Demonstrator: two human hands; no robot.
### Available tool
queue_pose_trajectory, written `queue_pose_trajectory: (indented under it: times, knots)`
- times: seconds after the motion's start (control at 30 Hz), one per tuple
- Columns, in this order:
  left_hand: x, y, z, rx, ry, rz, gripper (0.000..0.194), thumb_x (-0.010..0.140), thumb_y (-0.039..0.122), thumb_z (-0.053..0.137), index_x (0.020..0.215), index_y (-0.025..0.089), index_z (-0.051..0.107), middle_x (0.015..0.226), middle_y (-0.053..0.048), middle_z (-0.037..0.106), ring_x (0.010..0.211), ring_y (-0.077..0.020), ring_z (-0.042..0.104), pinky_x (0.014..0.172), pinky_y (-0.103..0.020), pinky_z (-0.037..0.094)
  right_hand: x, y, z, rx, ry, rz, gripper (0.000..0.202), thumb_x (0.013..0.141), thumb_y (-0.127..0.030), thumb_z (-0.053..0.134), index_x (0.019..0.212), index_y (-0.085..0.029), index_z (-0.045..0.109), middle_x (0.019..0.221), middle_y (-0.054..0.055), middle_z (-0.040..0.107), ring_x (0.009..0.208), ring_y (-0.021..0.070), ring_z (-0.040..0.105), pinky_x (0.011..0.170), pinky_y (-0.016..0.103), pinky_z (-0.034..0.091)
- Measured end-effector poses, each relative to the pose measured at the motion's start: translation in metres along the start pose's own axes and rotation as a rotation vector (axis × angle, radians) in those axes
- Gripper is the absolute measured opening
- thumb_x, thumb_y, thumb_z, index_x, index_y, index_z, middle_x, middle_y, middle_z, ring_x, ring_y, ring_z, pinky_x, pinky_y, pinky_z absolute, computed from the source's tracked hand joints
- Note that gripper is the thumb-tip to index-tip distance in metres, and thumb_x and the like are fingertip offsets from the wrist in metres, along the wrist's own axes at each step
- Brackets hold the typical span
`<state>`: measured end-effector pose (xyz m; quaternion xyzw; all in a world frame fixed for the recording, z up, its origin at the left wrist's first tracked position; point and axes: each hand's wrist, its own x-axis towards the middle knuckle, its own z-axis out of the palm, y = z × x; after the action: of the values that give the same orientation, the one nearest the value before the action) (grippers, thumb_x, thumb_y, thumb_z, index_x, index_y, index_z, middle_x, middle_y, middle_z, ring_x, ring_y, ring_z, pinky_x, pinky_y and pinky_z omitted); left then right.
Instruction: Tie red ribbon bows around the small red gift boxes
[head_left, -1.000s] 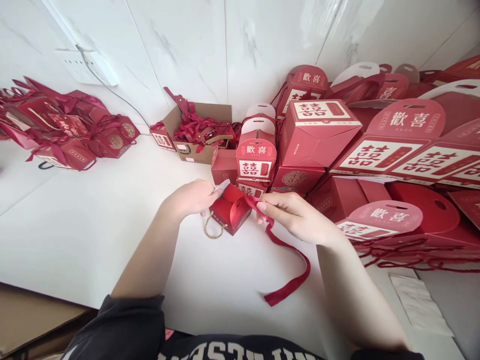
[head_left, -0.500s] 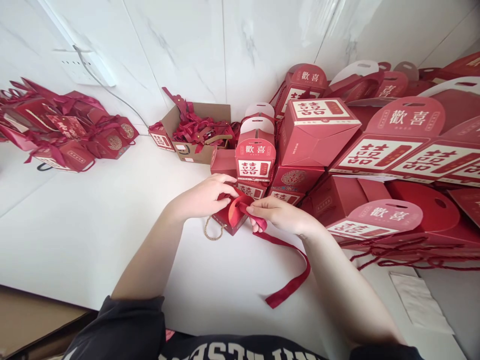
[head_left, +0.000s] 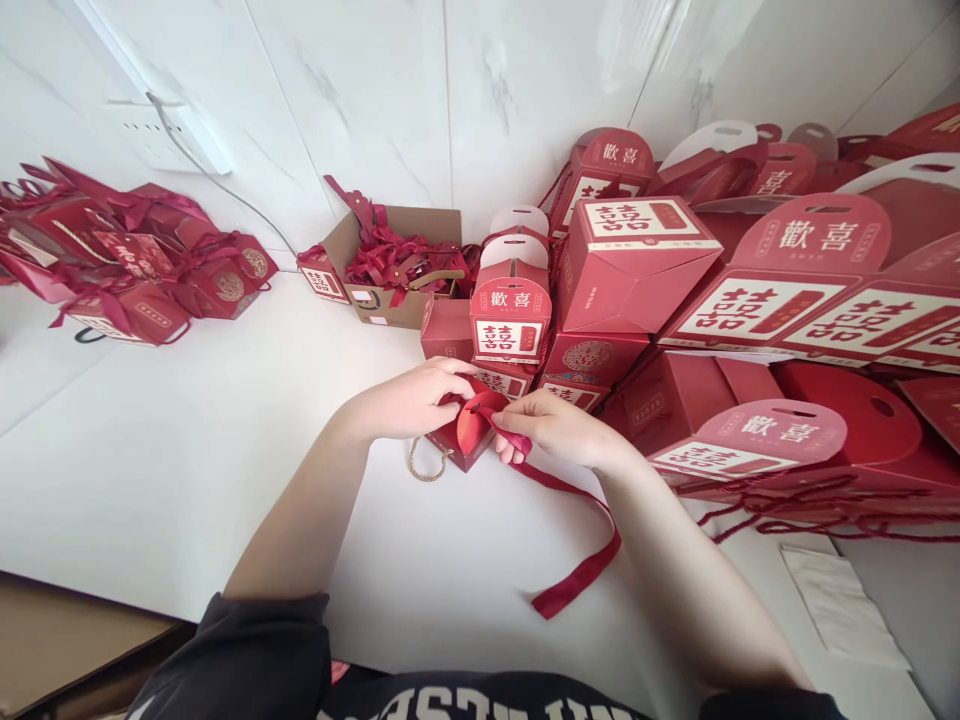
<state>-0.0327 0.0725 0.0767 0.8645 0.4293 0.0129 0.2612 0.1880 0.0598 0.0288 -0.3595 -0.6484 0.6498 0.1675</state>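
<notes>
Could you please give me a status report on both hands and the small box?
Left hand at small red gift box, grip unclear. Right hand pinching red ribbon beside the box's flap. Ribbon's tail loose on table; stacked gift boxes close behind.

The left hand (head_left: 409,400) hides part of the small box (head_left: 470,434); right of the right hand (head_left: 546,425), stacked boxes (head_left: 787,305) run off-frame.

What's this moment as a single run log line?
left hand: touching small red box | right hand: pinching red ribbon at box | ribbon end: lying on white table | cord loop: at box
</notes>
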Motion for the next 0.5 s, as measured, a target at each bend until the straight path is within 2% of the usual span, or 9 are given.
queue_pose_trajectory:
  times: [0.13, 0.27, 0.5]
  knots:
    - [-0.002, 0.002, -0.002, -0.016, -0.014, 0.003, 0.029, 0.089, 0.018, 0.046, 0.102, 0.023, 0.072, 0.148, -0.003, 0.048, 0.137, -0.0227, 0.043, 0.116, -0.035, 0.034, -0.002, -0.001, 0.002, -0.087, 0.062, 0.008, 0.04, 0.094, -0.041, 0.048, 0.071, -0.015, 0.068, 0.069, 0.005, 0.07, 0.064, 0.0141, 0.06, 0.069, 0.027, 0.048]
    - [-0.002, 0.003, -0.002, -0.009, -0.006, 0.004, 0.029, 0.091, 0.022, 0.047, 0.108, 0.023, 0.07, 0.148, -0.003, 0.046, 0.138, -0.0217, 0.042, 0.116, -0.034, 0.032, -0.007, -0.003, 0.001, -0.185, 0.133, 0.002, 0.039, 0.094, -0.042, 0.047, 0.073, -0.017, 0.067, 0.071, 0.004, 0.069, 0.067, 0.0151, 0.062, 0.07, 0.028, 0.049]
    - [-0.002, 0.002, -0.002, -0.01, -0.012, 0.01, 0.03, 0.092, 0.025, 0.048, 0.113, 0.024, 0.069, 0.149, -0.004, 0.046, 0.138, -0.0224, 0.042, 0.116, -0.035, 0.032, -0.012, -0.008, 0.0, -0.331, 0.17, -0.016, 0.04, 0.096, -0.042, 0.045, 0.07, -0.019, 0.066, 0.071, 0.002, 0.069, 0.07, 0.017, 0.064, 0.071, 0.029, 0.047]
